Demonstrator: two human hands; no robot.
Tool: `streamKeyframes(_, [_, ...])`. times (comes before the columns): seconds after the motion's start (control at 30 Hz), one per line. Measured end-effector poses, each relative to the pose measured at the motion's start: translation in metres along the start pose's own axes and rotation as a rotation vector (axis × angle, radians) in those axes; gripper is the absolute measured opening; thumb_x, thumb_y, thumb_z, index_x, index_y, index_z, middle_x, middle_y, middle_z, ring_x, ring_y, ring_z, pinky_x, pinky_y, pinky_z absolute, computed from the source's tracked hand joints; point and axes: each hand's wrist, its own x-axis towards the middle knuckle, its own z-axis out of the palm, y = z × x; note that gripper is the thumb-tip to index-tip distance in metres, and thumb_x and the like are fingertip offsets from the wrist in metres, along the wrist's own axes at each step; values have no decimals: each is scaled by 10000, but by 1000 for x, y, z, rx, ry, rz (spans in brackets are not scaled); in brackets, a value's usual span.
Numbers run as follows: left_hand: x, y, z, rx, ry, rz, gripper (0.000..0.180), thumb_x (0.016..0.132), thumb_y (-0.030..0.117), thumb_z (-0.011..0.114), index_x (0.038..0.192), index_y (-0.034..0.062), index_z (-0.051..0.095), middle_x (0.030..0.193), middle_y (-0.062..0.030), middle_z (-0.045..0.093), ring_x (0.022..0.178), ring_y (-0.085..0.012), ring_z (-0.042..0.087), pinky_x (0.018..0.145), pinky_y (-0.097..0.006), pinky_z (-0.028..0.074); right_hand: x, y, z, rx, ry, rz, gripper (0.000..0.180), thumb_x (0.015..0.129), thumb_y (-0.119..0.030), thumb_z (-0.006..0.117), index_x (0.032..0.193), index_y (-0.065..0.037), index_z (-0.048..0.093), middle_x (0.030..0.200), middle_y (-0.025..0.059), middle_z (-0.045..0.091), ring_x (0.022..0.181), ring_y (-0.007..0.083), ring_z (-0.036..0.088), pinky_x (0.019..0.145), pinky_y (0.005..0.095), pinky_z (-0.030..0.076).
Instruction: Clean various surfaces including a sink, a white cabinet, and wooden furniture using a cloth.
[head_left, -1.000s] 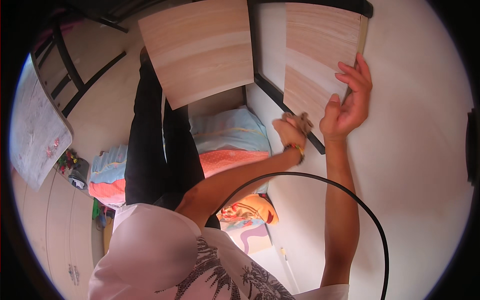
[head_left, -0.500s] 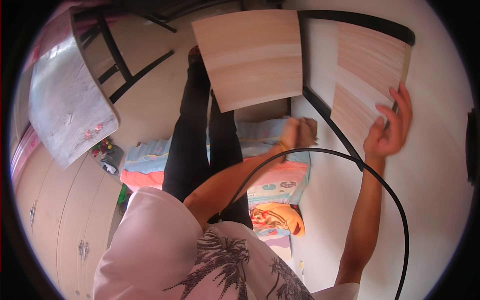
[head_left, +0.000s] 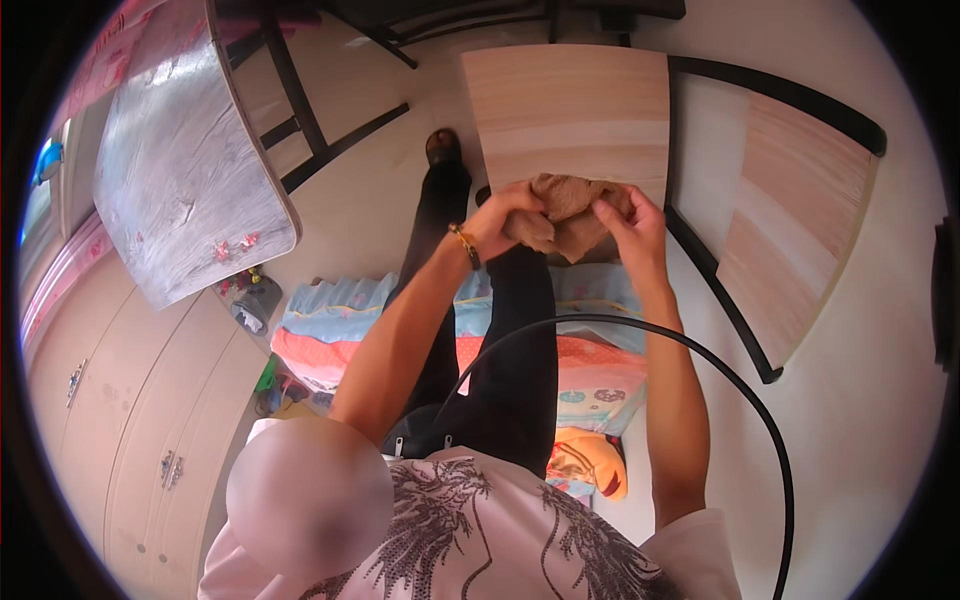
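A crumpled brown cloth [head_left: 575, 212] is stretched between my two hands in front of my body. My left hand [head_left: 505, 222], with a beaded bracelet at the wrist, grips its left side. On the other side, the thumb and fingers of my right hand [head_left: 638, 232] pinch the cloth's edge. Just beyond the cloth is a light wood-grain panel [head_left: 570, 110] in a black frame [head_left: 708, 250]. A second wood-grain panel [head_left: 790, 200] of the same piece stands to the right, apart from my right hand.
A grey wood-look table [head_left: 185, 170] with black legs stands at the left, above a pale wardrobe [head_left: 130, 420]. Behind my legs lies a bed [head_left: 590, 375] with blue and coral bedding and an orange blanket [head_left: 590, 460]. A black cable [head_left: 745, 390] arcs across the view.
My right hand has left the edge of the right panel and come over to take the cloth. My left hand has moved up and left with the cloth, which is now spread wider.
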Motion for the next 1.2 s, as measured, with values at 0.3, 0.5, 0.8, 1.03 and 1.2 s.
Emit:
streamKeyframes(0.3, [8, 7, -97, 395, 243, -162, 358, 885, 160, 533, 1202, 11, 609, 1197, -115, 600, 1122, -249, 615, 922, -436, 575, 21, 52, 24, -207, 124, -39, 306, 967, -119, 698, 1248, -21, 629, 1075, 38, 689, 962, 88, 628, 864, 247, 508])
streamKeyframes(0.5, [6, -32, -135, 368, 161, -160, 398, 937, 271, 607, 1263, 43, 599, 1247, -100, 586, 1171, -265, 585, 952, -464, 569, 34, 103, 16, -189, 72, -23, 298, 960, -138, 703, 1216, 2, 642, 1057, 56, 702, 969, 119, 632, 873, 276, 512])
streamKeyframes(0.8, [77, -170, -138, 1453, 491, 575, 572, 708, 304, 872, 1181, 86, 636, 1332, -154, 575, 1242, -399, 489, 1054, -462, 445, 59, 188, -24, -306, -203, -71, 247, 949, -78, 667, 1181, 2, 633, 1066, 55, 685, 982, 123, 624, 876, 288, 513])
streamKeyframes(1.03, [0, -208, -132, 1205, 442, 464, 303, 727, 134, 752, 937, 61, 546, 940, -127, 679, 907, -350, 640, 859, -429, 511, -26, 194, -58, -83, -366, 73, 286, 914, -32, 611, 1198, -9, 629, 1085, 51, 676, 1019, 124, 613, 914, 275, 481])
streamKeyframes(1.2, [-42, -211, -137, 1293, 636, 604, 296, 748, 94, 749, 981, 59, 570, 974, -122, 670, 965, -328, 636, 868, -415, 510, -54, 211, -42, -227, -226, 89, 366, 892, -15, 635, 1257, -32, 605, 1145, 93, 671, 1098, 187, 617, 957, 327, 484])
